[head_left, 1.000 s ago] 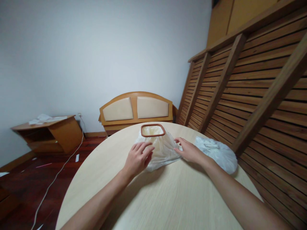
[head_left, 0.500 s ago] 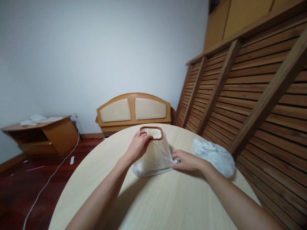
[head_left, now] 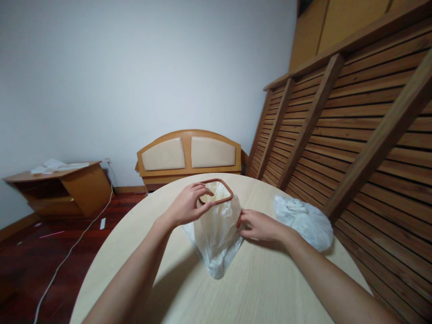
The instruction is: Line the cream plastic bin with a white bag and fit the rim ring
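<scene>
A small pale bin with a brown rounded-rectangular rim stands upright on the table. A thin white plastic bag surrounds its outside, with a loose corner spread toward me on the tabletop. My left hand is at the rim's left side, its fingers curled over the opening and the thumb along the front edge. Low on the bin's right side, my right hand has curled fingers gripping the bag; their tips are partly hidden. Another white plastic bag, bunched up, lies to the right of my right hand.
The round light-wood table fills the foreground. Slatted wooden panels lean close along its right side. Behind it stands a padded headboard. At left are a low cabinet and a white cable on the dark floor.
The bin has turned, and the bag's loose corner has swung from the right side round to the front. My left thumb and fingers have parted more at the rim.
</scene>
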Tool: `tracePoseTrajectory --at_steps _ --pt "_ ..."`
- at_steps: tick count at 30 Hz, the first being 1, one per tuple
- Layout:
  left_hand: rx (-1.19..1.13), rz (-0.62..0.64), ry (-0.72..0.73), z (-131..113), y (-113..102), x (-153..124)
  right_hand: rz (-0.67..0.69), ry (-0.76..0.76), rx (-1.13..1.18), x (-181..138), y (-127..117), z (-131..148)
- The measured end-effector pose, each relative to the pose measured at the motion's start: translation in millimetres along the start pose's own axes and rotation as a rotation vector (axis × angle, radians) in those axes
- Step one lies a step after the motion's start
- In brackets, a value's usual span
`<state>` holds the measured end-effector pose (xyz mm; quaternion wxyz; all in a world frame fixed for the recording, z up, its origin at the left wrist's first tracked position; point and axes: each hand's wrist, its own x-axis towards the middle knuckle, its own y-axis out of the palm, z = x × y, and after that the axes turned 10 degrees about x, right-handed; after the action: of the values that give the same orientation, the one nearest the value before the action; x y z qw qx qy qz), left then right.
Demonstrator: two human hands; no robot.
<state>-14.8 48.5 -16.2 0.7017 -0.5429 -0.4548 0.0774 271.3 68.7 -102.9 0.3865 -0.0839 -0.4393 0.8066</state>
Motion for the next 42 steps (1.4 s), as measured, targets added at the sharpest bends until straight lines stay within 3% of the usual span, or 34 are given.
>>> tracePoseTrajectory --at_steps 6,12,16,21,29,32,36,39,42 --pt "-0.03 0.139 0.02 -4 7 0 0.068 0.049 0.01 -2 0 -8" --pt "0.023 0.012 -0.169 19 12 -6 0.022 0.069 -0.138 -5 -2 -19" --pt "-0.063 -0.147 -0.341 36 16 -7 -0.106 0.036 -0.162 -7 -11 -17" --pt "-0.107 -0.251 -0.527 55 17 -9 -0.318 -0.035 -0.247 -6 -23 -14" --pt "-0.213 -0.326 -0.643 66 20 -11 -0.544 0.022 -0.28 -4 -25 -25" --pt "-0.228 -0.349 -0.665 64 20 -9 -0.634 0.193 -0.095 1 -19 -25" --pt "-0.282 -0.409 -0.709 57 16 -6 -0.598 0.417 0.573 13 -4 -17" --pt "-0.328 -0.452 -0.744 53 13 -5 -0.518 0.419 0.895 20 2 -8" --pt "-0.328 -0.463 -0.762 51 11 -4 -0.499 0.311 0.943 19 -1 -1"
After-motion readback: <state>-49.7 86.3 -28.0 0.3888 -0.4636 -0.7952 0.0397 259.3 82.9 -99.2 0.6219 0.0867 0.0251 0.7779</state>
